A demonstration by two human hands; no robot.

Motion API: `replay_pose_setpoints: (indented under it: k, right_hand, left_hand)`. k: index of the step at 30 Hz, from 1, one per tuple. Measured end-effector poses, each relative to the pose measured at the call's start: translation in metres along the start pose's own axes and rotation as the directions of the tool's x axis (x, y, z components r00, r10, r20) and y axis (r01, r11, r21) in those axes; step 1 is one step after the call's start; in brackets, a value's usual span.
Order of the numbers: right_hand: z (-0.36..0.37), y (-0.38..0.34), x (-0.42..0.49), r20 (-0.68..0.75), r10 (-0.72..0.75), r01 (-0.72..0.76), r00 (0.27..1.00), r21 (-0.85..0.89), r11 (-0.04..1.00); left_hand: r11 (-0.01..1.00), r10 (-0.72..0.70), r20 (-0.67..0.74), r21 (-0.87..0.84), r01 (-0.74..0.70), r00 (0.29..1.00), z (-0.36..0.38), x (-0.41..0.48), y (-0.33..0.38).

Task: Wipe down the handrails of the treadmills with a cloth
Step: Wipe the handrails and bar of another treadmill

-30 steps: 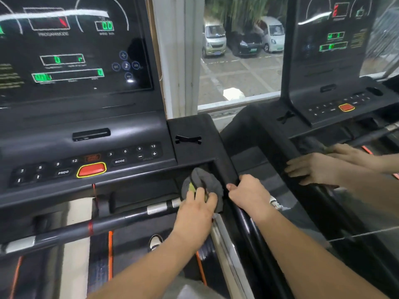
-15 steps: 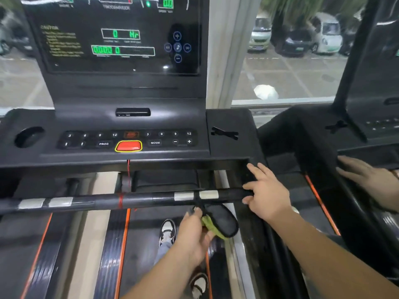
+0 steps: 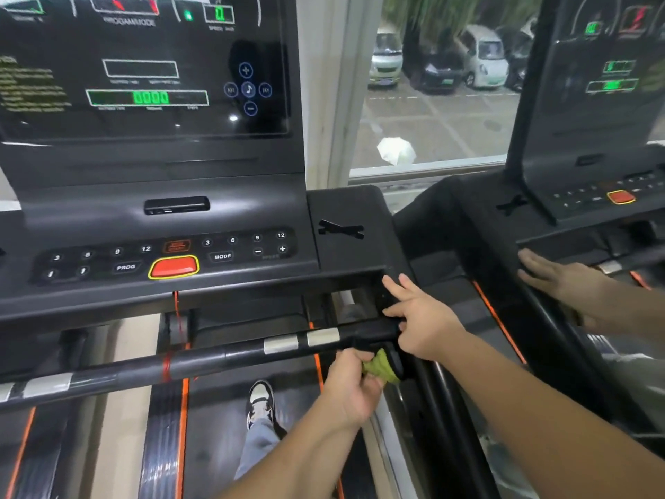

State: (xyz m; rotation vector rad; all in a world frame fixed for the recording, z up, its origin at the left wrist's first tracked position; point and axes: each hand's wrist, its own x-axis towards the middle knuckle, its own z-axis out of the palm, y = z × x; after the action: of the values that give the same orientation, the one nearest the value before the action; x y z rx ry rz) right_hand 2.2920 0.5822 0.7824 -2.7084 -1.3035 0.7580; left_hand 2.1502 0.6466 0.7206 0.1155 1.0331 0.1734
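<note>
The treadmill's black front handrail [image 3: 216, 358] runs across the view, with silver grip plates near its right end. My left hand [image 3: 351, 388] grips a green and dark cloth [image 3: 382, 366] and holds it against the underside of the bar's right end. My right hand [image 3: 423, 318] rests on that same end where it meets the side rail [image 3: 449, 401]. Its first two fingers point straight up towards the console corner. Most of the cloth is hidden by the bar and my hands.
The console [image 3: 172, 246] with a red stop button [image 3: 173, 267] overhangs the bar. My shoe [image 3: 259, 401] stands on the belt below. To the right is a second treadmill [image 3: 590, 145], where another hand [image 3: 561, 282] lies flat, possibly a reflection. A window [image 3: 431, 102] lies behind.
My left hand took the cloth from the console's corner down under the bar, then up against the bar's right end. My right hand slid from the side rail onto the bar end.
</note>
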Motion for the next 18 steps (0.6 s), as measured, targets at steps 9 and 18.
replay_pose_setpoints:
  k: [9,18]
  right_hand:
    - [0.002,0.008,0.0,-0.07,-0.036,0.045,0.997,0.13,0.991]
    - [-0.001,0.005,0.005,-0.033,-0.011,0.022,0.999,0.361,0.932]
  left_hand:
    - [0.919,0.222,0.097,0.313,-0.241,0.97,0.012,-0.084,0.033]
    - [-0.794,0.32,0.597,0.593,-0.135,0.736,0.014,-0.023,0.048]
